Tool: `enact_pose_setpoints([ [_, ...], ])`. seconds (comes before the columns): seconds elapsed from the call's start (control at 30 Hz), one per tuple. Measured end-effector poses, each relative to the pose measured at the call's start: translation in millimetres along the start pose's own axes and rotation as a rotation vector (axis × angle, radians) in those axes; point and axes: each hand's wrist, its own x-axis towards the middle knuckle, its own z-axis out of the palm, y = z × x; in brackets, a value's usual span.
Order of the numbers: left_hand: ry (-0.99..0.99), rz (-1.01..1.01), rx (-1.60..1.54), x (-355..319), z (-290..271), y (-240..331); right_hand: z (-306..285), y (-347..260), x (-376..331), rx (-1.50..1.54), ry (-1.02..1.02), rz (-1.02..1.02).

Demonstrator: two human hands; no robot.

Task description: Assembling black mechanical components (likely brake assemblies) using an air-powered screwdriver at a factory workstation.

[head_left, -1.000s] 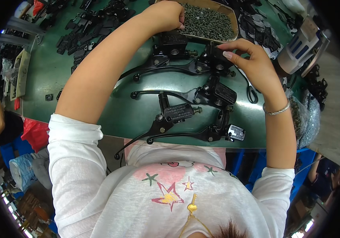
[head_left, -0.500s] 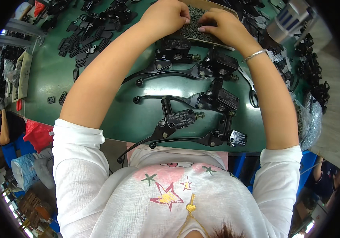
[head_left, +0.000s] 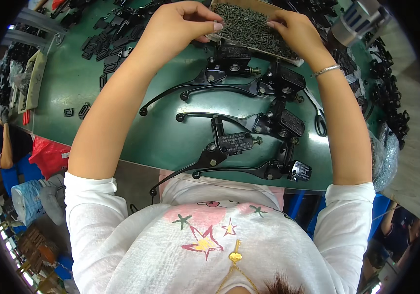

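At the box's (head_left: 259, 5) edge: left hand (head_left: 183, 24) is hovering half-curled, hold unclear
Over the screws (head_left: 241, 24): right hand (head_left: 295, 32) is hovering half-bent, hold unclear

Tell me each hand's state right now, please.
Left hand: partly curled beside the tan, shallow, rectangular box; hold unclear.
Right hand: curled over its dark metal screws; hold unclear.

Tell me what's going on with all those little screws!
A person's right hand reaches over the screws in the shallow tray, while the left hand is at the tray's left edge. Whether either hand holds a screw is too small to tell. Nearer the person, five black brake lever assemblies lie on the green tabletop, untouched right now.
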Motion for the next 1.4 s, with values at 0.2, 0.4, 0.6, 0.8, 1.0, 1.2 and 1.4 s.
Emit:
enact_pose_setpoints([
  [0.2,-0.117,0.113,-0.094,-18.4,-9.5,-12.2,-28.0,-52.6,-14.5,0.601,-0.1,0.16],
  [0.4,-0.2,0.021,-0.108,-27.6,-9.1,-4.7,-28.1,-59.0,-14.4,0.928,-0.559,0.184],
  [0.6,-0.243,-0.145,-0.066,-24.0,-0.9,2.0,-17.7,-56.9,-13.4,0.952,-0.674,0.213],
  [0.8,-0.221,-0.128,-0.107,-30.4,-3.9,7.9,-21.2,-65.9,-17.7,0.893,-0.651,0.224],
  [1.0,-0.209,-0.177,-0.083,-33.0,5.6,-0.8,-24.1,-71.5,-20.0,0.855,-0.67,0.254],
  [1.2,-0.213,-0.205,0.116,-25.6,15.3,2.8,-16.1,-64.4,-17.5,0.892,-0.669,0.242],
  [1.4,-0.164,-0.208,-0.045,-22.0,20.5,-2.0,-23.5,-58.2,-9.0,0.915,-0.581,0.209],
])
